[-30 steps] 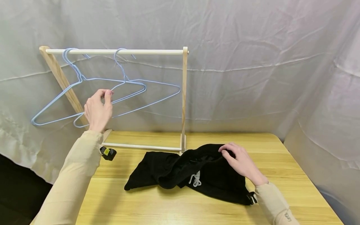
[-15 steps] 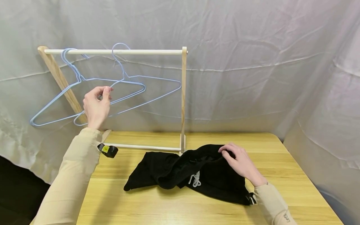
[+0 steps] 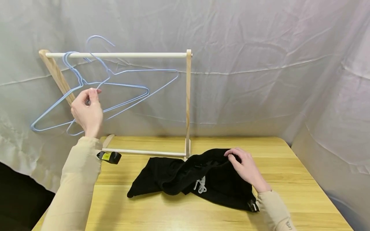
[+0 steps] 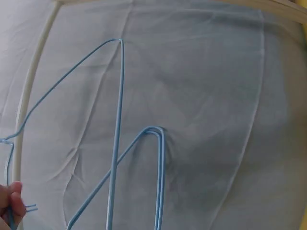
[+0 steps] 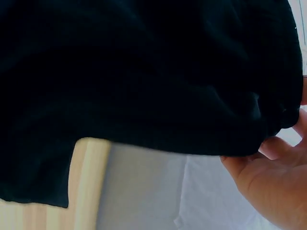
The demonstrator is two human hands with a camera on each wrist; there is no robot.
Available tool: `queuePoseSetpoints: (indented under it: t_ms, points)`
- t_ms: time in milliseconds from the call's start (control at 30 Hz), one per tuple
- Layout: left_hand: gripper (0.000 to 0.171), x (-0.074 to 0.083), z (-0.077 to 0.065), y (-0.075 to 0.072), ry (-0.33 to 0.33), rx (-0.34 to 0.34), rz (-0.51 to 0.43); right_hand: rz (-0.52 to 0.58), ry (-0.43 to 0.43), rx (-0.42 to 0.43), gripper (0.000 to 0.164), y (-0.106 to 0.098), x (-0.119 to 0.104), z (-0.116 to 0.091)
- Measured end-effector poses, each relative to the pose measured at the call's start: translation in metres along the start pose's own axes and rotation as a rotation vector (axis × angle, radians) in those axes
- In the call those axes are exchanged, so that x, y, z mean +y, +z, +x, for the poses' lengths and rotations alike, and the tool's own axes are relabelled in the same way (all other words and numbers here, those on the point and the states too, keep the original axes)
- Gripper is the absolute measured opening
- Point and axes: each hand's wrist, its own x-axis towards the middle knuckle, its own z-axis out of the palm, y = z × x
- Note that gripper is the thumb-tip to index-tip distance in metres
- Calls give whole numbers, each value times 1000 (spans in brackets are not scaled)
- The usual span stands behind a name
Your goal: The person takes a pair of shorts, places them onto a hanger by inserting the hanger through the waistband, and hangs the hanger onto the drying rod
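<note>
My left hand (image 3: pixel 88 112) pinches the shoulder wire of a light blue wire hanger (image 3: pixel 150 70). That hanger is tilted, and its hook stands above the rack's white rod (image 3: pixel 138 55). In the left wrist view the held hanger (image 4: pixel 118 110) slants past the others, with fingertips at the lower left corner. Black drawstring shorts (image 3: pixel 225 186) lie crumpled on the table, white cord showing at the front. Their waistband edge is gripped at its right end by my right hand (image 3: pixel 245 166). In the right wrist view the black cloth (image 5: pixel 144 96) fills the upper part, thumb and fingers at its edge.
Further blue hangers (image 3: pixel 57 103) hang at the left end of the rod. The small wooden rack (image 3: pixel 188 102) stands at the back of the wood-grain table (image 3: pixel 162 215). A grey curtain (image 3: pixel 260 80) hangs behind it and along the right side.
My left hand has lifted the hanger's hook up off the rod and moved left with it, tilting the hanger. The right hand and the shorts have stayed nearly still.
</note>
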Motion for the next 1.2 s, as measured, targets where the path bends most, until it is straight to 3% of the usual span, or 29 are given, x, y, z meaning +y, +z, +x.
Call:
queuePoseSetpoints:
  t_ms: [67, 167, 300, 500, 733, 900, 1200]
  points:
    - [25, -4, -6, -4, -43, 54, -17, 13, 9, 30, 19, 3, 0, 0]
    - [26, -13, -22, -10, -47, 127, -44, 32, 26, 63, 20, 6, 1, -2]
    - [28, -24, -54, -13, -10, 203, -111, 49, 56, 97, 21, 7, 3, -7]
    - [34, -39, -104, -19, 19, 219, -148, 36, 64, 132, 24, 7, 4, -14]
    - [36, -47, -137, -36, 97, 343, -153, 67, 36, 157, 27, 9, 3, -20]
    - [33, -42, -154, -32, 190, 270, -182, 70, 18, 158, 30, 5, 0, -24]
    - [21, -41, -172, -19, 311, -11, -157, 97, -7, 181, 33, 1, -5, -30]
